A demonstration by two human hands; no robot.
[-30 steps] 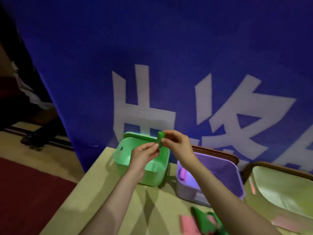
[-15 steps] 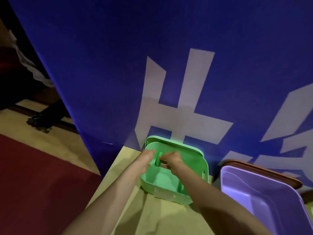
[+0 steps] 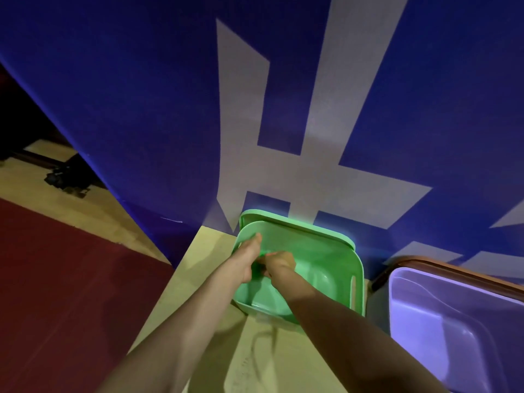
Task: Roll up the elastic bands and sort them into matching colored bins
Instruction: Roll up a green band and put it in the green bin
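The green bin (image 3: 326,234) stands at the table's far left corner against the blue banner. Both my hands reach down inside it. My right hand (image 3: 279,260) is curled and pinches the rolled green elastic band (image 3: 256,270), which shows only as a dark green patch between the two hands, low in the bin. My left hand (image 3: 249,258) lies beside it along the bin's left wall. Its fingers are stretched toward the far rim, and it touches the roll's side at most.
A purple bin (image 3: 453,282) sits right of the green one, with a brown rim (image 3: 425,264) behind it. The pale wooden table (image 3: 204,251) ends at its left edge above a red carpet (image 3: 71,265). The blue banner (image 3: 141,109) stands close behind the bins.
Both hands went from above the green bin down into it with the green roll. My left hand's fingers have straightened. The view swung left, so the loose bands are out of sight.
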